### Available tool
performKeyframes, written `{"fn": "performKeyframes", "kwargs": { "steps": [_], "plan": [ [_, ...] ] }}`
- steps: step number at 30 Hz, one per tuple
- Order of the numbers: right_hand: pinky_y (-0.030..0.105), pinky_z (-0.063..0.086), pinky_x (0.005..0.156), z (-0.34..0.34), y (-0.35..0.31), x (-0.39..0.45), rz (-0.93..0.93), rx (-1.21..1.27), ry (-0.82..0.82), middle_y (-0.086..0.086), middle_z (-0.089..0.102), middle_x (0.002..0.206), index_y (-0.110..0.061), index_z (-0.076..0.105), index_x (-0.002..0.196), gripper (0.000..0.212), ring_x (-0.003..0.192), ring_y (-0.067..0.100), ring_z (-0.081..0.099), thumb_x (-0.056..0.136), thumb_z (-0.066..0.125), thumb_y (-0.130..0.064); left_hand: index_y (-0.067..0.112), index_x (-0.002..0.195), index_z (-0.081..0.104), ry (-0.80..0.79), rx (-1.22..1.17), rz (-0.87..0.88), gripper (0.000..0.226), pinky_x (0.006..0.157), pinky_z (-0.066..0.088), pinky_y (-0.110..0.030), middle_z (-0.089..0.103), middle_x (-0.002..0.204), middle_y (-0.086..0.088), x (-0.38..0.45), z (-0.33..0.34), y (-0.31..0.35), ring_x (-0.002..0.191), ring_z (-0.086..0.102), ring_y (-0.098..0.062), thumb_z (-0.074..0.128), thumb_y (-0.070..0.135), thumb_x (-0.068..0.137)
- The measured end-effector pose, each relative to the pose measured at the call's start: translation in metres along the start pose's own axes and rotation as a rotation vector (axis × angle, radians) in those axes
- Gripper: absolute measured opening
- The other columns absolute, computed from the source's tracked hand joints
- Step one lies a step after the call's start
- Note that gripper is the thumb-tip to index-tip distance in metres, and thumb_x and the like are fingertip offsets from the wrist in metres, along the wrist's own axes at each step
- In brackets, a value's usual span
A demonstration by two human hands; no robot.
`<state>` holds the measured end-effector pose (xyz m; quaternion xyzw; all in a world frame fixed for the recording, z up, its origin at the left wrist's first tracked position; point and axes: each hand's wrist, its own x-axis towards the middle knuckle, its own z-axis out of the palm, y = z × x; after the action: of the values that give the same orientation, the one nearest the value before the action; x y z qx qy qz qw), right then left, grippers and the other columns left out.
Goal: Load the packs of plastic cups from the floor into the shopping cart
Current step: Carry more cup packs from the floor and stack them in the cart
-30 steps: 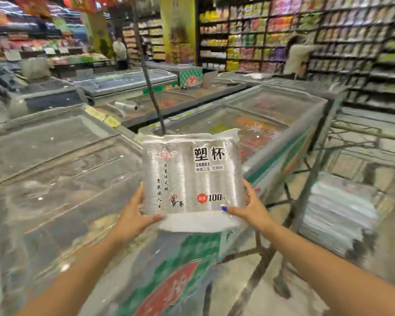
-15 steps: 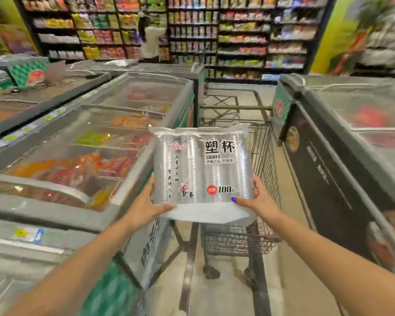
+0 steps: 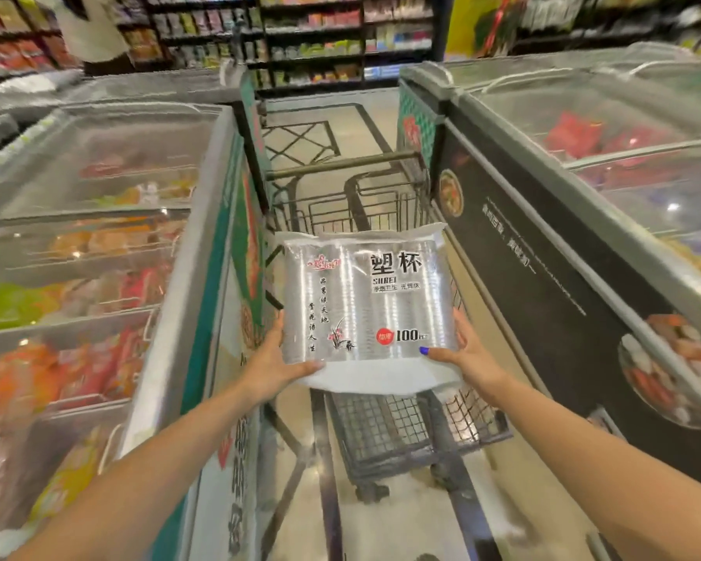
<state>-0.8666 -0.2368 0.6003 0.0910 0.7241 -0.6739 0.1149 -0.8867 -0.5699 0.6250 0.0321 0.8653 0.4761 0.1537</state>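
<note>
Setting: supermarket aisle with a tiled floor point(image 3: 365, 127), running between two rows of glass-topped chest freezers.
Left freezer point(image 3: 98, 244): sliding glass lids over coloured packaged goods; green and white side panel faces the aisle.
Right freezer point(image 3: 608, 164): glass lid over red packs; dark side panel with food pictures and pale lettering.
Background: stocked shelves point(image 3: 312, 34) across the far end; a person in a pale top point(image 3: 94, 30) stands at upper left, blurred.
Shopping cart point(image 3: 385, 431): wire basket in the aisle directly ahead, handle bar at the far end, near wall of mesh below the hands.
Pack of plastic cups point(image 3: 361, 301): clear wrapped pack, printed face towards the camera, marked "100"; held upright in the air above the cart's near end, partly hiding the basket interior.
Left hand point(image 3: 270, 364): arm extended forward, thumb laid across the pack's lower front edge, fingers behind it, gripping the lower left corner.
Right hand point(image 3: 468, 354): arm extended forward, thumb with blue nail on the front face, fingers wrapped behind, gripping the lower right corner.
</note>
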Motion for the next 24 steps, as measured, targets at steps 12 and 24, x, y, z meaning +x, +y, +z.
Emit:
{"fn": "performKeyframes", "kwargs": {
  "steps": [12,24],
  "plan": [
    [0.044,0.061,0.078,-0.047,0.009,0.149,0.172,-0.002,0.005,-0.001,0.065,0.119,-0.031,0.036,0.141,0.087,0.094,0.023,0.073,0.07,0.082,-0.012,0.025,0.154,-0.001,-0.108,-0.089,-0.265,0.121,0.115,0.025,-0.035,0.026,0.152,0.011,0.16,0.042,-0.008,0.139,0.032,-0.015,0.081,0.046,0.067],
    [0.009,0.049,0.054,-0.047,0.032,0.312,0.336,-0.148,-0.085,-0.006,0.061,0.099,-0.014,0.047,0.127,0.052,0.077,0.006,0.063,0.085,0.076,-0.013,0.026,0.154,0.008,-0.094,-0.141,-0.524,0.113,0.119,0.019,-0.04,0.018,0.159,0.004,0.278,0.046,-0.048,0.145,0.022,-0.019,0.072,0.065,0.07]
  ]
}}
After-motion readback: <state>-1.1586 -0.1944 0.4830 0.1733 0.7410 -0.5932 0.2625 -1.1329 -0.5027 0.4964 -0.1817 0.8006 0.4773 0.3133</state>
